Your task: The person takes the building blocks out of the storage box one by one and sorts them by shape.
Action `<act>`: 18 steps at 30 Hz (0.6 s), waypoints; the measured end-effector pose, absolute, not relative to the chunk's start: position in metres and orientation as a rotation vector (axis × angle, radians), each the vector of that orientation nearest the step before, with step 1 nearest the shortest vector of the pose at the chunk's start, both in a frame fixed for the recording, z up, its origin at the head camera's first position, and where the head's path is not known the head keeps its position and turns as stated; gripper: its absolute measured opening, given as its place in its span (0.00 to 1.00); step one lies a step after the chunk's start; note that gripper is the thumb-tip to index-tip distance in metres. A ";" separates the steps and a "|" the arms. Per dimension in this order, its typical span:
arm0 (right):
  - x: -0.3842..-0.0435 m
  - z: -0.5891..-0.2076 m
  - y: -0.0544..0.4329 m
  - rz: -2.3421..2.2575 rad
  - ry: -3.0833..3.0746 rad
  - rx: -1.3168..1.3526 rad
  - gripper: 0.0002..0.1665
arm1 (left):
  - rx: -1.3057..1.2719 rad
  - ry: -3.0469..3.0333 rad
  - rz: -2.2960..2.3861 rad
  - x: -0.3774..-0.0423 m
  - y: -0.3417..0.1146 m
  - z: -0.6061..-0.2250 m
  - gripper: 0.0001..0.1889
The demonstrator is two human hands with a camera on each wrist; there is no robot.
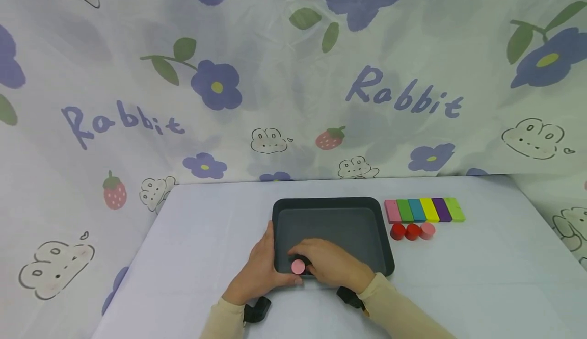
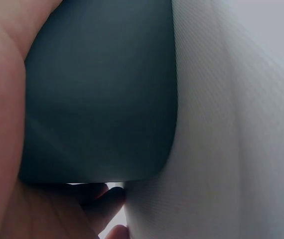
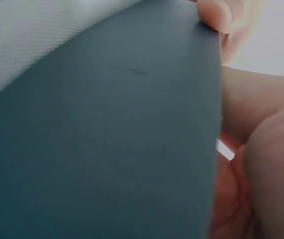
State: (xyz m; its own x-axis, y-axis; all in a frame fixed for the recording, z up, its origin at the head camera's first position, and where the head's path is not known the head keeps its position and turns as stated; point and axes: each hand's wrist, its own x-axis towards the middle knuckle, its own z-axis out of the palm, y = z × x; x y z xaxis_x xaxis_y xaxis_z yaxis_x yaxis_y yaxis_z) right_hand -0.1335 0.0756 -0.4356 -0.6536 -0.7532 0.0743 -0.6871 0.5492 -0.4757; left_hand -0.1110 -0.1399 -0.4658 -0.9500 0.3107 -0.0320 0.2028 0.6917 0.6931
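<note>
A dark grey rectangular baking tray [image 1: 335,203] lies on the white table. My left hand [image 1: 261,265] grips its near left corner, fingers along the left side and thumb along the front edge. The outer wall of the tray [image 2: 107,89] fills much of the left wrist view. Over the near left part of the tray, my right hand [image 1: 327,260] pinches a small pink cylinder [image 1: 298,266] between thumb and fingers. The right wrist view shows mostly tray wall [image 3: 107,124]; the cylinder is hidden there.
Right of the tray stands a row of coloured rectangular blocks [image 1: 424,210], side by side. In front of it are two red cylinders [image 1: 397,231] and a pink one [image 1: 427,231]. A patterned cloth [image 1: 293,84] hangs behind the table.
</note>
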 end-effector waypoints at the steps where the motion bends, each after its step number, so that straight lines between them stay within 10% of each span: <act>1: -0.135 -0.436 0.075 -0.717 2.635 -1.243 0.24 | 0.420 2.752 1.104 -0.111 -0.140 -0.466 0.78; 18: -0.142 -0.441 0.074 -0.722 2.589 -1.333 0.16 | 0.441 2.758 1.110 -0.112 -0.140 -0.465 0.77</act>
State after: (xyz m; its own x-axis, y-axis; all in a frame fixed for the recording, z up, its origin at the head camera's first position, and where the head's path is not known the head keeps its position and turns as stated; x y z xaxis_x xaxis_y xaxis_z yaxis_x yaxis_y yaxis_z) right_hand -0.1424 0.0744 -0.4408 -0.5972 -0.7969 0.0913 -0.7292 0.4920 -0.4756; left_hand -0.1120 -0.1400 -0.4652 -0.9480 0.3178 -0.0164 0.2178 0.6856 0.6947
